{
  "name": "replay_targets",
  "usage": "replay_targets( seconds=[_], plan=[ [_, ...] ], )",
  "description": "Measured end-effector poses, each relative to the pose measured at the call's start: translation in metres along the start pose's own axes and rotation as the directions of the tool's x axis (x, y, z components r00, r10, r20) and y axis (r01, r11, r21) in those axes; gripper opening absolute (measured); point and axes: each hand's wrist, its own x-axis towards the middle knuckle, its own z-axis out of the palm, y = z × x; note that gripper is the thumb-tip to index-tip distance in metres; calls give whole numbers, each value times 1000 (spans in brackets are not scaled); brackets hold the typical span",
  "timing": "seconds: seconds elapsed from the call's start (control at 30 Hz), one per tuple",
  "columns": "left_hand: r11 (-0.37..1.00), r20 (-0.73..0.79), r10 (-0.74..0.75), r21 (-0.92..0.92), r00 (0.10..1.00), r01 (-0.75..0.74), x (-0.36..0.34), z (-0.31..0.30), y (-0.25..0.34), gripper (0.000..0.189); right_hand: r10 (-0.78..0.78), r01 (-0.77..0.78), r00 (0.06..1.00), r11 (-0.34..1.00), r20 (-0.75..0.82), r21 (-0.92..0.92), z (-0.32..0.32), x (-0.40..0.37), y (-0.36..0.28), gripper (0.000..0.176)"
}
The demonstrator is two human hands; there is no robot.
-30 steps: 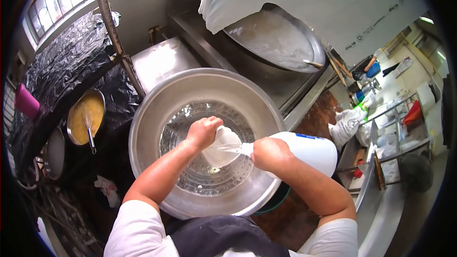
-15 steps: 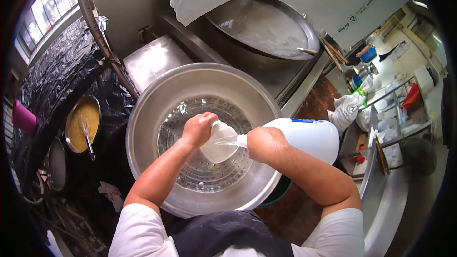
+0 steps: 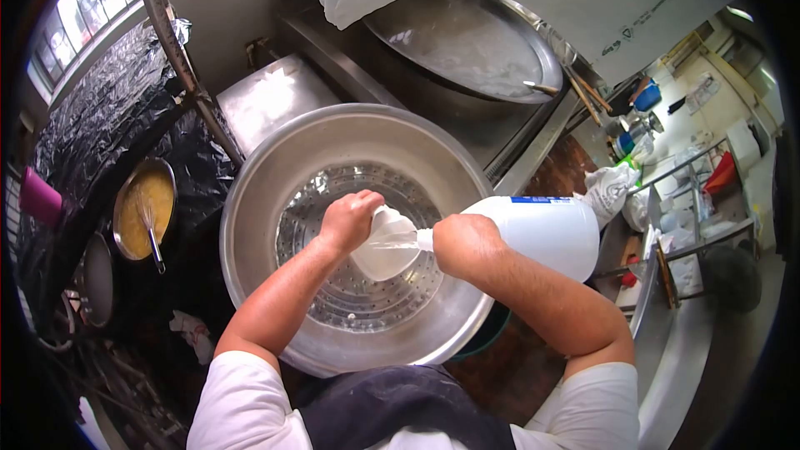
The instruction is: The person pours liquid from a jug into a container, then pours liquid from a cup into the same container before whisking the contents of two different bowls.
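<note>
My left hand [image 3: 350, 221] is closed on the rim of a small white translucent cup [image 3: 385, 252], held over a large metal basin [image 3: 258, 200]. Clear liquid runs into the cup from the mouth of a big white plastic jug [image 3: 546, 237] with a blue label. My right hand [image 3: 467, 246] grips that jug near its neck and tips it sideways, its mouth towards the cup. Beneath my hands, a perforated metal disc [image 3: 333, 312] lies in the bottom of the basin. Parts of the disc are hidden by my hands and the cup.
A large pan of cloudy liquid [image 3: 467, 42] stands behind the basin. To the left are a bowl of yellow mixture [image 3: 133, 221] with a whisk [image 3: 150, 225] and a purple cup [image 3: 40, 197]. A white hanging sheet [image 3: 533, 0] covers the upper right. Metal racks with bags are at right.
Liquid still runs from the jug into the cup, and the level in the cup looks higher. Both hands keep their hold. The view has shifted slightly.
</note>
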Motion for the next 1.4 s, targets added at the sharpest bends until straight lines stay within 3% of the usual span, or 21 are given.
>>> replay_targets(
  seconds=[0.5,0.83,1.4],
  plan=[
    [999,-57,29,-19,998,-31,-1,4,-3,17,-1,1,1000,997,1,-83,-5,2,-4,17],
    [1000,-13,-13,-8,1000,13,-1,2,-1,24,-37,33,999,985,-22,-167,-3,6,-6,17],
    [1000,-25,-8,-4,1000,8,-1,0,1,21,-66,32,985,978,-162,-207,3,5,-6,13]
  ],
)
